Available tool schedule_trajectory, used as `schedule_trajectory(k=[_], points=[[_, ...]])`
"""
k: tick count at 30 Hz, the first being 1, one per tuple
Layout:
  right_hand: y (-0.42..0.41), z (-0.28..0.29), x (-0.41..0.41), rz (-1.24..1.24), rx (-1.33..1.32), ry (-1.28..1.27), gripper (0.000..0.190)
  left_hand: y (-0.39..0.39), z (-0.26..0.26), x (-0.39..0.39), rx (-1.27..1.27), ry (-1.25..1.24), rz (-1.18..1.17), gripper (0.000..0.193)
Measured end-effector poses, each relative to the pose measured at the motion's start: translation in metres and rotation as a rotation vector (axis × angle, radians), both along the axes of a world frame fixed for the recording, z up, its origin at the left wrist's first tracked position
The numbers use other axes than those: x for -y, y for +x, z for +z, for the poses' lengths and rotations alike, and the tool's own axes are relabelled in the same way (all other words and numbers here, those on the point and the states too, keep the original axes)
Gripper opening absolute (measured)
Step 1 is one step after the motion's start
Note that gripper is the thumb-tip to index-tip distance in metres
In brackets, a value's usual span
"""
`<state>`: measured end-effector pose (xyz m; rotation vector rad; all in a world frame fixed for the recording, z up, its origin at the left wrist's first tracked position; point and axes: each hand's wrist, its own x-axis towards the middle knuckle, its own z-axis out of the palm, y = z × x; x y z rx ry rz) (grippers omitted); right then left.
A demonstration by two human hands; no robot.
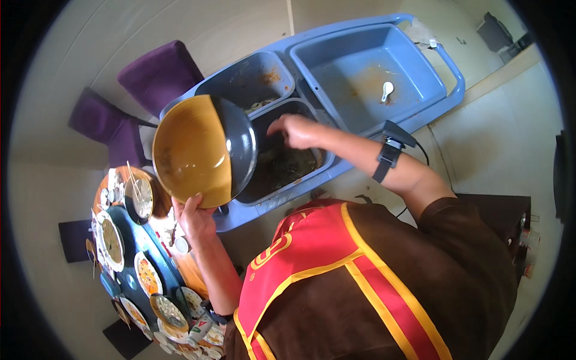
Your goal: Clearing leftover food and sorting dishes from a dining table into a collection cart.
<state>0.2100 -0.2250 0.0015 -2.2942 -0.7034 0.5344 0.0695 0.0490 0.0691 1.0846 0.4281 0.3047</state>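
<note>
My left hand (195,218) grips the near rim of a large round bowl (193,148), yellow-brown with a black section. The bowl is tilted, its inside facing me, and looks emptied except for dark specks and wet shine. My right hand (294,130) is above a bin of dark liquid (283,168) in the blue cart, fingers bent downward; whether it holds something small I cannot tell. Behind the bowl a second bin (245,78) has orange stains and pale scraps. A white spoon (387,91) lies in the large blue tub (360,76) at the right.
At the left stands a round dining table with a glass turntable (144,243), bearing plates of leftover food, bowls, cups and chopsticks. Purple chairs (159,76) stand beyond the cart. A dark cabinet (495,216) with glass items is at my right. The cart's handle (454,74) curves at its far right end.
</note>
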Motion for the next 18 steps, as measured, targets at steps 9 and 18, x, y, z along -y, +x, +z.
schedule_trajectory(k=[9,18], points=[[-0.015,-0.030,-0.006,0.348,-0.058,0.029,0.066,0.006,-0.002,-0.006,-0.088,0.010,-0.090,0.062],[-0.005,0.056,0.070,-0.285,-0.850,0.900,0.048,0.062,0.014,0.088,-0.065,-0.068,-0.261,0.048]])
